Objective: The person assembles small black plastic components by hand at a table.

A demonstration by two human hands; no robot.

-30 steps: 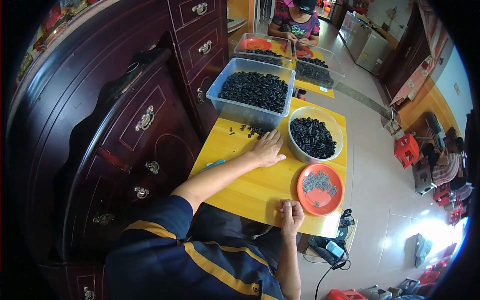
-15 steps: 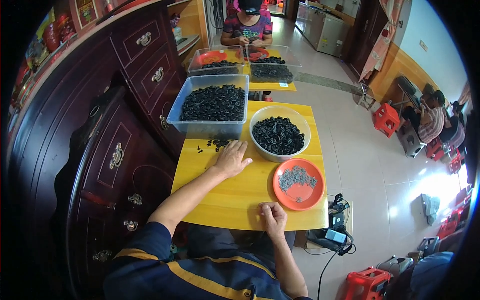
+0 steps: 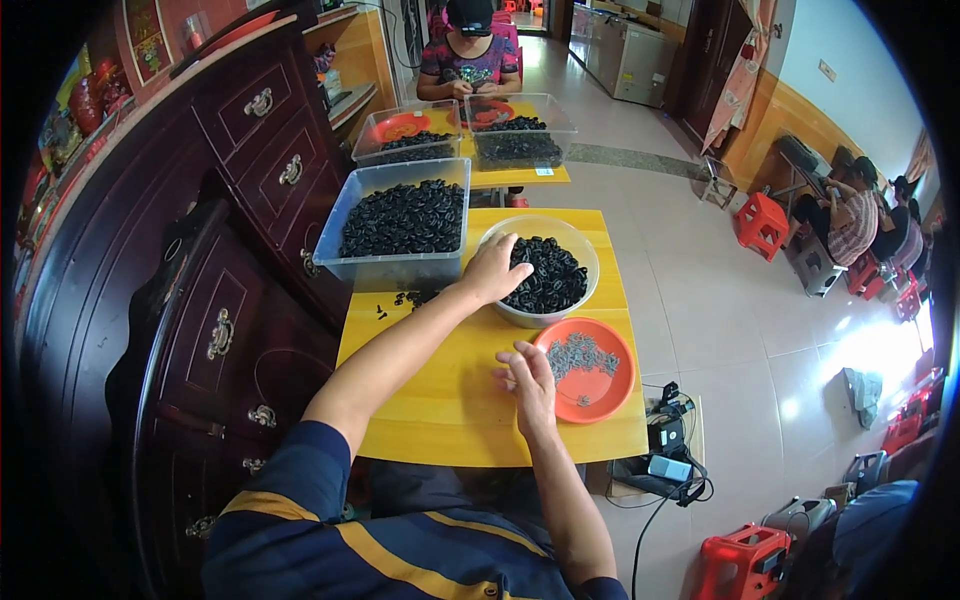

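Note:
My left hand [image 3: 492, 271] reaches over the left rim of a round clear tub [image 3: 594, 262], its thumb apart from the fingers. Small black looped plastic parts [image 3: 552, 282] fill the tub; some of the fingertips are hard to make out against them. My right hand [image 3: 530, 382] hovers over the yellow table [image 3: 425, 410], just left of an orange plate [image 3: 624, 388]. Its fingers are bent and apart, and I see nothing held in them. Small grey pin-like pieces [image 3: 580, 357] lie on the plate. A few loose black parts [image 3: 408, 298] rest on the table beside my left forearm.
A large clear bin [image 3: 395, 272] of black parts stands at the table's far left. Beyond it, another person [image 3: 470, 65] sits at a second table with more bins [image 3: 520, 150]. Dark wooden drawers [image 3: 240, 270] line the left; cables and a box [image 3: 670, 468] sit right of the table.
My left hand has moved from the loose parts on the table up and right to the round tub. My right hand has lifted slightly and its fingers have spread. The view has shifted slightly.

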